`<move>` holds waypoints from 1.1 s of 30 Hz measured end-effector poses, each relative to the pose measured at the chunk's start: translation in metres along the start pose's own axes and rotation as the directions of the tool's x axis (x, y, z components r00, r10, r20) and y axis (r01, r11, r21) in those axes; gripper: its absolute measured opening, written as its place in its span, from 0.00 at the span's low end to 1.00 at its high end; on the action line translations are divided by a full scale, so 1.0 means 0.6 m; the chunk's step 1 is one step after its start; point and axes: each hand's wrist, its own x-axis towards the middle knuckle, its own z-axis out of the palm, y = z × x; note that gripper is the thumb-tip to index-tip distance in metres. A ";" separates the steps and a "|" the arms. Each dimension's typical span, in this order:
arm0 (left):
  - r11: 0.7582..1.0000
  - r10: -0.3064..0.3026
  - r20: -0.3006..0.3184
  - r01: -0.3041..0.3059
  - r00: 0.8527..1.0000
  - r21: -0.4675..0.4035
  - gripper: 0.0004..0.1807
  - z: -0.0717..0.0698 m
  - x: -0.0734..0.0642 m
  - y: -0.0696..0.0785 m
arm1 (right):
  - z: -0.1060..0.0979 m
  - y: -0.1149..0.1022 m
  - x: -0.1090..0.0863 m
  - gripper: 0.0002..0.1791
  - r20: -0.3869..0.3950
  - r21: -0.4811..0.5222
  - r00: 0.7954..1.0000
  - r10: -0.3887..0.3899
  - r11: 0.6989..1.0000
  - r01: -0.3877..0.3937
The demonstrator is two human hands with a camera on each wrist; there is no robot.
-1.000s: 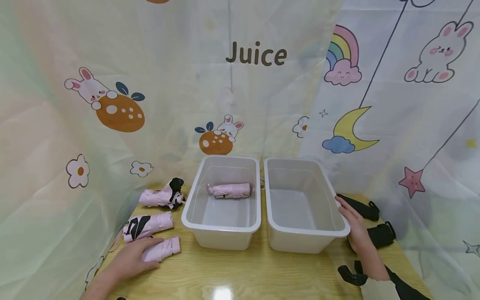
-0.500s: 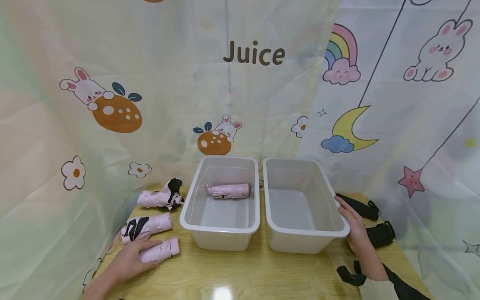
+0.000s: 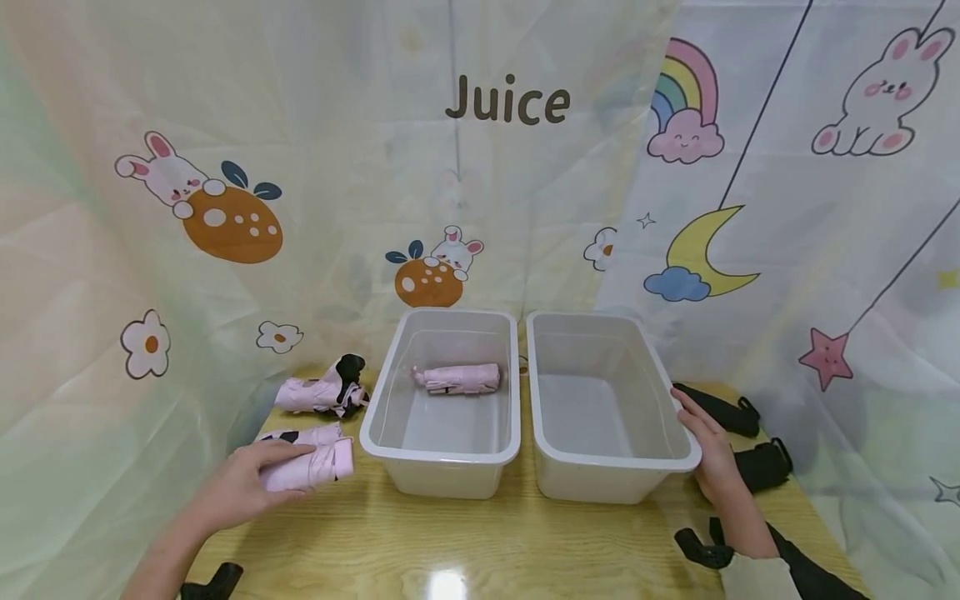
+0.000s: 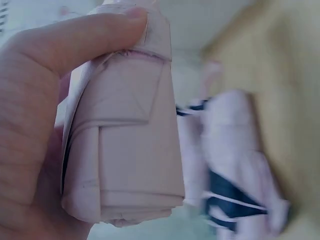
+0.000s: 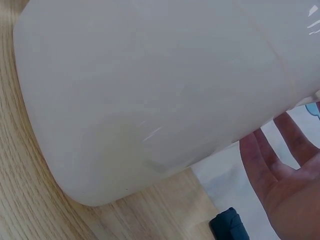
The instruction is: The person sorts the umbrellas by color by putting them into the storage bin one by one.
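From my remote seat I had the left hand clamped round a folded umbrella; lying lower half a second earlier, it now looked lifted off the table, so I judged it free to carry. Right of that grip stood the left bin; the right hand, fingers extended, steadily touched the right bin.

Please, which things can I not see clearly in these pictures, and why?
Head: the pink umbrella, mostly covered by the held umbrella and left hand.
Head: the black object at lower left, cut off by the bottom edge.
Head: the black thing at lower right, cut off likewise.
Left wrist: the background shape, blurred.
Right wrist: the inside of the white bin, hidden by its wall.
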 end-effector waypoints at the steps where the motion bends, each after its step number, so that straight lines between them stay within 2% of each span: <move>1: 1.000 -0.001 -0.008 0.001 1.000 -0.020 0.32 -0.009 0.005 0.005 | 0.000 0.000 0.000 0.27 0.000 0.003 1.000 0.002 1.000 -0.002; 5: 0.997 -0.004 -0.033 0.001 0.999 -0.079 0.33 -0.046 0.028 0.024 | 0.001 0.000 0.001 0.27 0.000 0.010 1.000 0.008 1.000 -0.008; 9: 0.995 0.038 -0.055 -0.043 0.998 -0.091 0.33 -0.075 0.056 0.040 | 0.003 0.000 0.002 0.27 0.003 0.009 1.000 0.009 1.000 -0.009; 12: 0.994 0.080 -0.062 -0.085 0.995 -0.075 0.32 -0.090 0.085 0.052 | 0.003 0.001 0.002 0.27 0.009 0.008 1.000 0.010 1.000 -0.010; 16: 0.991 0.094 -0.037 -0.097 0.995 -0.087 0.32 -0.099 0.133 0.069 | 0.001 0.001 0.002 0.27 0.017 0.028 1.000 0.004 1.000 -0.004; 21: 0.979 0.102 0.027 -0.096 0.994 -0.180 0.32 -0.093 0.203 0.091 | -0.001 0.000 0.003 0.27 0.011 0.040 1.000 0.006 0.999 -0.007; 23: 0.978 0.103 0.052 -0.092 0.993 -0.186 0.32 -0.087 0.231 0.101 | 0.000 0.000 0.003 0.28 0.010 0.030 1.000 0.011 0.999 -0.012; 27: 0.980 0.101 0.111 -0.079 0.989 -0.182 0.33 -0.067 0.281 0.115 | 0.000 0.000 0.005 0.28 0.013 0.030 1.000 0.011 0.999 -0.011; 33: 0.976 0.097 0.215 -0.052 0.972 -0.210 0.31 -0.026 0.341 0.141 | 0.000 0.001 0.004 0.28 0.014 0.045 1.000 0.001 0.999 -0.002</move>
